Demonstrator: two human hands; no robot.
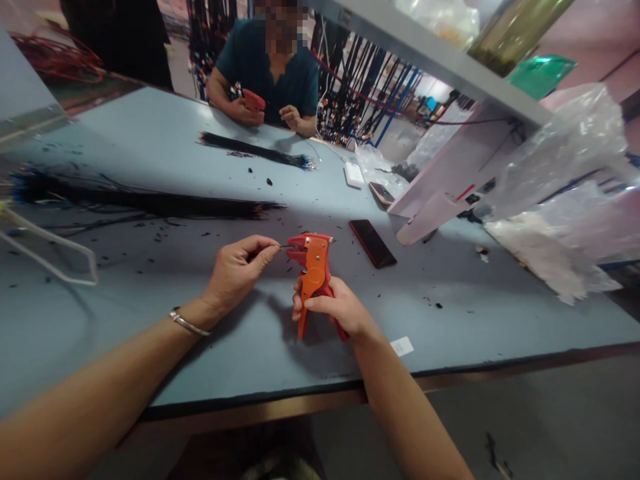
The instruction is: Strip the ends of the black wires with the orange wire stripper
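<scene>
My right hand is wrapped round the handles of an orange and red wire stripper, held upright above the table with its jaws facing left. Between thumb and fingertips my left hand pinches a thin black wire, whose end reaches the stripper's jaws. Whether the jaws are clamped on the wire is too small to tell. Behind my left hand lies a long bundle of black wires, with blue ends at the far left and reddish ends near the middle.
Across the table, a co-worker holds a red tool. A second black wire bundle lies before them. A dark phone rests right of the stripper. Plastic bags and a shelf post stand at right; scraps are scattered about.
</scene>
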